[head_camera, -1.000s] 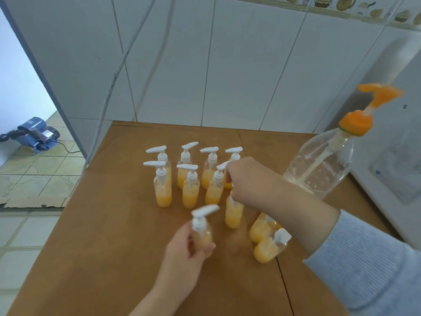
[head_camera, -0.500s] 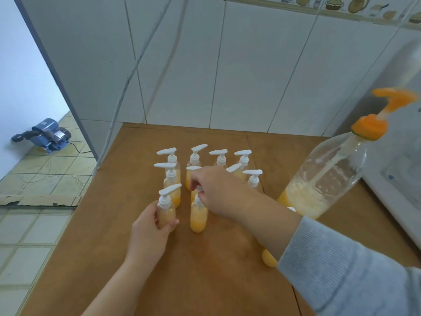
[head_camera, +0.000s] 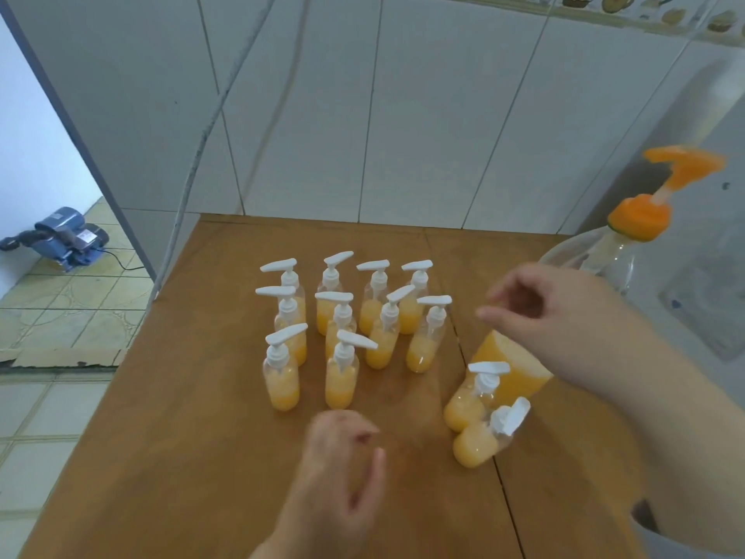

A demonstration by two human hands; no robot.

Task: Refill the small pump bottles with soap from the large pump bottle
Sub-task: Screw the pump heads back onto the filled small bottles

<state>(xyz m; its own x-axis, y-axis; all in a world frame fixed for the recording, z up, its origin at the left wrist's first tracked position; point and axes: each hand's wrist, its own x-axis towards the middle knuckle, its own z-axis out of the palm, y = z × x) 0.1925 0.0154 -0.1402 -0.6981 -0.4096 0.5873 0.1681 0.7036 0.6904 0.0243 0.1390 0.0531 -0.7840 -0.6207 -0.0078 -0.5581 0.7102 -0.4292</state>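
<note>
Several small clear pump bottles [head_camera: 340,377] with white pumps and orange soap stand grouped in rows on the brown table [head_camera: 181,437]. Two more small bottles [head_camera: 475,401] lean by the base of the large bottle. The large clear pump bottle [head_camera: 512,373] with an orange pump head [head_camera: 641,215] stands at the right, holding a low layer of orange soap. My left hand [head_camera: 342,470] hovers just in front of the group, fingers loosely curled, holding nothing. My right hand [head_camera: 540,304] floats to the right of the group, in front of the large bottle, fingers relaxed and empty.
A white tiled wall backs the table. A white appliance [head_camera: 709,276] stands at the right behind the large bottle. Left of the table the floor drops away, with a blue pump motor [head_camera: 60,238] lying on the tiles. A cable [head_camera: 193,163] hangs down the wall.
My left hand released the small bottle it was setting at the group's front left and drew back. My right hand let go of the front-row bottle and pulled away to the right.
</note>
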